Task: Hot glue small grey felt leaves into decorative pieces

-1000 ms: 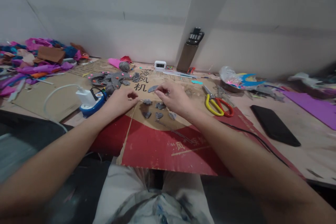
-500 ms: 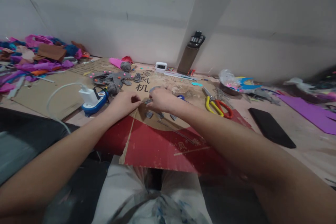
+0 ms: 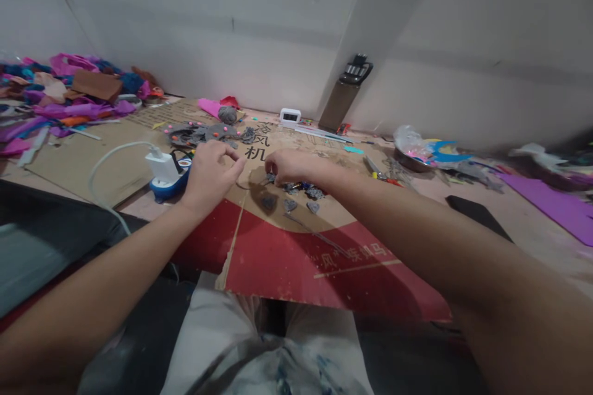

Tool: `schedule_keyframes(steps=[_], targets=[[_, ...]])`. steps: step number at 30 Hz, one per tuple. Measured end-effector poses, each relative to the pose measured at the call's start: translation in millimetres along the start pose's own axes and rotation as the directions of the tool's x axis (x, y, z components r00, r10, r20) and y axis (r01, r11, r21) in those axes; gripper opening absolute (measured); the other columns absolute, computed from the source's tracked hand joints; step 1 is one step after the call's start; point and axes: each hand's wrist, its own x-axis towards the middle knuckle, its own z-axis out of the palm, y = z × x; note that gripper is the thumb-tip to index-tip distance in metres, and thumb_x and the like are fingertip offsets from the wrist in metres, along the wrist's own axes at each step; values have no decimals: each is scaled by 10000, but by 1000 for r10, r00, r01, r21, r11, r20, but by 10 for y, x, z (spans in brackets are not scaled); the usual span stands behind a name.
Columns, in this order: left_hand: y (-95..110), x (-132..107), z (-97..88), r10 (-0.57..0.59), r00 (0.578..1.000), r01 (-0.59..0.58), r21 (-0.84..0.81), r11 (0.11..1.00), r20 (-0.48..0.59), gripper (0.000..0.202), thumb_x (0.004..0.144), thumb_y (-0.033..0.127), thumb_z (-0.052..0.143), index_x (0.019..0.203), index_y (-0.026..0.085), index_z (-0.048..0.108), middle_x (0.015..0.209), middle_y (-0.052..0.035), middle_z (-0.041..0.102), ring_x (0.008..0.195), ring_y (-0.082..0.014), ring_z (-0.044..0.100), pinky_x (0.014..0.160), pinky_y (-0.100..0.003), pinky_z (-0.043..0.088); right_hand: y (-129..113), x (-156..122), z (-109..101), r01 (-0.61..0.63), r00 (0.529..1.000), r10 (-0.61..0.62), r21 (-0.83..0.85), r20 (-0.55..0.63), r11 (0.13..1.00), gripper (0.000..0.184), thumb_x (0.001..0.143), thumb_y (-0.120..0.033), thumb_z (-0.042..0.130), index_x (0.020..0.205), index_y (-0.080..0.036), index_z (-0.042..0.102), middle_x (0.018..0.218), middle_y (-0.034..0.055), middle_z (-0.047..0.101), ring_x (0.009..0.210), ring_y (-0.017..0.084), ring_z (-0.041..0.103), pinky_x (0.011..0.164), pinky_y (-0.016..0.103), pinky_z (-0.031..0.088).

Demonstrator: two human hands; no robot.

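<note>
My left hand (image 3: 214, 168) hovers over the left part of the cardboard sheet (image 3: 278, 259), its thumb and fingers apart with nothing between them. Close by on the right, my right hand (image 3: 290, 166) is closed with fingertips pointing down at a dark grey scrap (image 3: 271, 178); whether it grips that scrap cannot be made out. Below this hand lie several small grey fuzzy pieces, among them a heart-shaped piece (image 3: 290, 205) and another piece (image 3: 313, 207). A thin grey strand (image 3: 315, 233) trails across the red print.
Behind my left hand are a grey piece with coloured pins (image 3: 204, 133) and a blue power strip (image 3: 169, 185) with a white charger (image 3: 162, 166). A small clock (image 3: 290, 116) and a bottle (image 3: 343, 99) stand by the wall. My right forearm partly covers scissors (image 3: 384, 176) and a phone (image 3: 477, 215).
My left hand has lifted and spread its fingers, moving away from my right hand. My right hand has shifted slightly, showing more of the grey pieces. The view has turned a little left.
</note>
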Motion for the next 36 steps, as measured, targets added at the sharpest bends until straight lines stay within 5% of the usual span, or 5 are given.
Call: schedule_keyframes(steps=[3,7,10,27,36], targets=[[5,-24,2,-19,999,19,-2,1000,-34,165,825,347,551,810,192,610,921,-72,643,938,-220,557,888,-359,418,17,31,-10,2,1000,-2,-29,-10,1000,406,624,-82,701,1009,-208,697,965,64,712,826,198,626,631,285,397],[-23,-31,111,70,924,-65,-24,998,376,224,801,382,580,838,177,664,848,-63,663,797,-201,586,744,-319,447,45,13,-33,31,1000,-31,-33,-2,999,435,612,-118,715,1031,-233,691,973,55,709,821,197,625,621,283,399],[-20,-37,174,133,854,-171,30,985,503,219,815,356,570,834,183,702,865,-77,665,826,-214,596,763,-323,446,69,0,-29,59,998,-59,-31,-5,998,382,619,-119,700,986,-223,705,944,60,711,801,201,625,615,291,401],[15,-48,159,116,856,-162,48,986,504,261,810,329,514,796,168,718,753,-55,700,682,-184,596,645,-287,412,43,-283,-151,37,990,-35,16,-135,999,428,755,-83,583,1167,-188,628,1185,112,648,1064,258,595,854,349,457],[-25,-20,148,182,951,-196,30,980,249,183,808,297,573,777,165,696,834,-70,664,876,-210,582,853,-337,434,181,-877,40,170,755,26,234,-655,957,189,855,-195,539,1011,-197,645,998,65,674,904,193,608,833,350,463]])
